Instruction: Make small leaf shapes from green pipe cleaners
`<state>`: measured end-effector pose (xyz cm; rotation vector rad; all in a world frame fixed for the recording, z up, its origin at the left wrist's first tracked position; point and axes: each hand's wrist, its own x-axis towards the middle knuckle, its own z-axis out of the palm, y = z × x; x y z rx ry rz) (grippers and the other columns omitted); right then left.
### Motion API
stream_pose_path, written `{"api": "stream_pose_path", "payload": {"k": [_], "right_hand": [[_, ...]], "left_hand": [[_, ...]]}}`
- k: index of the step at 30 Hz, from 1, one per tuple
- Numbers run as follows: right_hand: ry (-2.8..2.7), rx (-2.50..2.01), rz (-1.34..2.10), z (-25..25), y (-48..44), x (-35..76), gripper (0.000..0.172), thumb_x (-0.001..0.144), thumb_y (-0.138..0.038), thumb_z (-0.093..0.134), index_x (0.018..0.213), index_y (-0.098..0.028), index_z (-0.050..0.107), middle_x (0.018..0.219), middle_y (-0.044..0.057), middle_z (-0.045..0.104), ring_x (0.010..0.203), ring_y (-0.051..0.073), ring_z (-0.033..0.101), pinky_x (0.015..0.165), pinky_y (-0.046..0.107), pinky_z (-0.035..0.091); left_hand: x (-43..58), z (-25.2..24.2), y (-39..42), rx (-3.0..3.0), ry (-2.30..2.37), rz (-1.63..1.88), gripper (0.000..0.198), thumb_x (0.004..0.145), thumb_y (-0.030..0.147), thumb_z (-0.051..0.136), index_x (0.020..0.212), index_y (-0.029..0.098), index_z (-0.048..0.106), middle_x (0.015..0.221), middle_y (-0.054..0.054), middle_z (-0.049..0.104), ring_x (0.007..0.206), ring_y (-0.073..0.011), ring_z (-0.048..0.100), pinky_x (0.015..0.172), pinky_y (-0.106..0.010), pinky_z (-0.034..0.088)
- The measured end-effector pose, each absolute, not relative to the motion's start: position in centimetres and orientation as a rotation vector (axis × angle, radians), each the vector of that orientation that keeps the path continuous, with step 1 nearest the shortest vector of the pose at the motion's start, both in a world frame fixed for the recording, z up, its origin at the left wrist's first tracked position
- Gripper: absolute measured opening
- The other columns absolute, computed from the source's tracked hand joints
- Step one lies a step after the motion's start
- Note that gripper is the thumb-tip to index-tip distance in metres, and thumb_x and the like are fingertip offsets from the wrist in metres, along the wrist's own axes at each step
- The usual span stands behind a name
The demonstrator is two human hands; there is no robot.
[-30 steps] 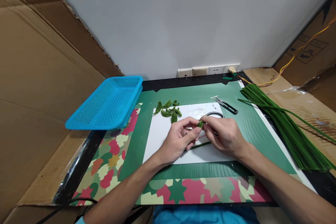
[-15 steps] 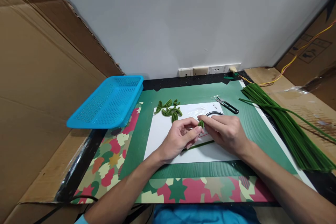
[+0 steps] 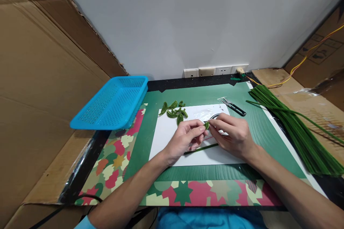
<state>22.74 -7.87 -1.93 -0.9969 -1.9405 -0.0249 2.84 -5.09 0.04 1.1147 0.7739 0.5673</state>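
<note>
LEFT hand point(image 3: 188, 137): pinching green coil point(image 3: 206, 125), frame centre | RIGHT hand point(image 3: 231, 136): fingertips pinching same coil, above sheet point(image 3: 166, 139) | RISK: fingertip-only grip; a slack pinch may let the coil unwind or drop among leaves point(image 3: 174, 111).

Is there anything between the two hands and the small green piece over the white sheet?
Nothing visible stands between them. The left hand and the right hand both pinch the small green piece directly with their fingertips, above the white sheet. The pile of green pieces lies apart, farther back.
</note>
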Motion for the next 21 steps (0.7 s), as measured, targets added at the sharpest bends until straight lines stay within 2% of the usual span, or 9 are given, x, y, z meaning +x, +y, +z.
{"api": "stream_pose_path", "payload": {"k": [4, 7, 10, 14, 21], "right_hand": [[-1.978, -1.01, -0.132, -1.95, -7.89, 22.7, 0.018, 0.097, -0.009, 0.058, 0.085, -0.018, 0.068, 0.067, 0.0, 0.057, 0.056, 0.012, 0.049, 0.054, 0.026, 0.035], [-1.999, -1.006, -0.162, -2.02, -7.88, 22.7, 0.019, 0.097, -0.009, 0.057, 0.084, -0.018, 0.067, 0.065, -0.001, 0.054, 0.055, 0.012, 0.047, 0.053, 0.026, 0.033], [-2.006, -0.999, -0.158, -2.03, -7.91, 22.72, 0.019, 0.097, -0.009, 0.057, 0.082, -0.018, 0.067, 0.064, -0.001, 0.052, 0.055, 0.012, 0.045, 0.052, 0.027, 0.033], [-2.009, -0.979, -0.161, -2.11, -7.93, 22.75, 0.019, 0.096, -0.007, 0.057, 0.083, -0.017, 0.066, 0.064, -0.001, 0.05, 0.055, 0.013, 0.043, 0.052, 0.027, 0.033], [-1.993, -0.953, -0.153, -1.88, -7.92, 22.71, 0.019, 0.098, -0.007, 0.056, 0.086, -0.019, 0.066, 0.063, -0.002, 0.051, 0.055, 0.013, 0.043, 0.052, 0.026, 0.034]], "left_hand": [[2.96, -0.03, -5.55, 1.401, 0.837, 0.662, 0.031, 0.096, 0.048, 0.068, 0.098, 0.017, 0.063, 0.072, 0.004, 0.054, 0.052, -0.0064, 0.04, 0.047, -0.019, 0.028], [3.02, -0.04, -5.76, 1.611, 0.894, 0.697, 0.032, 0.099, 0.046, 0.065, 0.089, 0.016, 0.065, 0.071, 0.002, 0.053, 0.06, -0.0098, 0.045, 0.056, -0.022, 0.036], [3.0, 0.02, -5.79, 1.639, 0.885, 0.694, 0.039, 0.102, 0.046, 0.061, 0.077, 0.016, 0.064, 0.064, 0.002, 0.053, 0.056, -0.0105, 0.045, 0.056, -0.023, 0.037], [2.87, 0.2, -5.74, 1.698, 0.866, 0.683, 0.041, 0.103, 0.044, 0.059, 0.074, 0.016, 0.066, 0.054, 0.004, 0.047, 0.051, -0.0109, 0.044, 0.056, -0.024, 0.036], [2.82, 0.71, -5.85, 1.761, 0.834, 0.687, 0.044, 0.106, 0.042, 0.055, 0.072, 0.016, 0.066, 0.053, 0.002, 0.05, 0.052, -0.0116, 0.046, 0.057, -0.025, 0.039]]}}
